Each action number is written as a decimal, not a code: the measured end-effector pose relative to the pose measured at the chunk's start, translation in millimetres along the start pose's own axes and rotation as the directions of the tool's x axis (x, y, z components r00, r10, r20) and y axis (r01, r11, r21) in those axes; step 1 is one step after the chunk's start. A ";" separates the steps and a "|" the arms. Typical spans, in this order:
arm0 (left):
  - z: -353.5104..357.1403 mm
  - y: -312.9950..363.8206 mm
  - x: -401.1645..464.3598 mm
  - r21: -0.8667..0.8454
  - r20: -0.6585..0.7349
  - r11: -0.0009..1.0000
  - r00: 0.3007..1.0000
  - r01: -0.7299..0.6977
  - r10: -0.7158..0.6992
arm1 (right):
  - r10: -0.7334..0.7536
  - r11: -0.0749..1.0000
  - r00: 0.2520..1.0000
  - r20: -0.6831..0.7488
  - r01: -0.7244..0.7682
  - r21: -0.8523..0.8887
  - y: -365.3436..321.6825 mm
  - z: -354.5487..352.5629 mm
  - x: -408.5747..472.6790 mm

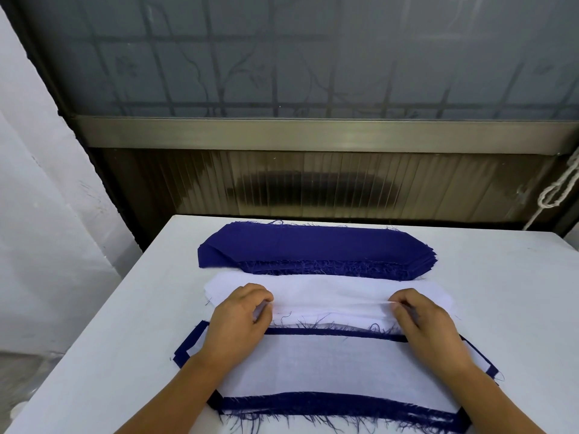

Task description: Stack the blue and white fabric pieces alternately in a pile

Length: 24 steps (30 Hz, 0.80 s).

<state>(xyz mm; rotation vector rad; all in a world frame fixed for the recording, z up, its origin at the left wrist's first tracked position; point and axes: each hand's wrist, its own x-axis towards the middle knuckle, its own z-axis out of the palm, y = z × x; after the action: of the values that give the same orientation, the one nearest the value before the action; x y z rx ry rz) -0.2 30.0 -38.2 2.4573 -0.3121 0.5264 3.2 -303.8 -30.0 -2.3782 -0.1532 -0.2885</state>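
Note:
A pile of dark blue fabric pieces (316,245) lies at the far side of the white table (94,355). Just nearer is a stack of white fabric pieces (329,291). Closest to me lies the mixed pile (329,368), a white piece on top with frayed blue edges showing around it. My left hand (241,314) pinches the left part of a white piece's near edge. My right hand (426,321) pinches its right part. That edge is lifted slightly off the white stack between the two hands.
A dark ribbed panel (313,183) and a frosted window stand right behind the table's far edge. A white wall (37,183) runs along the left. A knotted white cord (557,189) hangs at the far right.

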 end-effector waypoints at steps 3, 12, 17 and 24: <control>0.3 -1.7 1.0 -0.011 -0.010 0.999 0.999 0.040 -0.040 | 0.012 1.000 1.000 -0.006 -0.013 -0.017 -1.6 -0.4 0.0; -7.5 1.9 7.0 0.033 -0.020 0.995 0.995 0.098 -0.098 | 0.012 0.999 0.996 -0.092 -0.015 -0.030 -8.1 -7.4 1.2; -50.4 15.6 9.8 0.065 -0.034 0.996 0.998 -0.054 0.056 | -0.055 0.997 0.994 -0.091 0.050 -0.062 -29.7 -35.9 -12.6; -101.5 8.9 -6.0 -0.186 0.473 0.957 0.874 0.222 -0.110 | 0.084 0.993 0.940 0.330 -0.108 0.053 -37.3 -81.6 -36.3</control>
<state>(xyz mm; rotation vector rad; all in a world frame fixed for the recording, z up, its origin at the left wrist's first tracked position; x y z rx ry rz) -38.7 84.6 39.0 2.3180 -0.3239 -0.1719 -52.5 -333.2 43.6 -2.3382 -0.1976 0.1604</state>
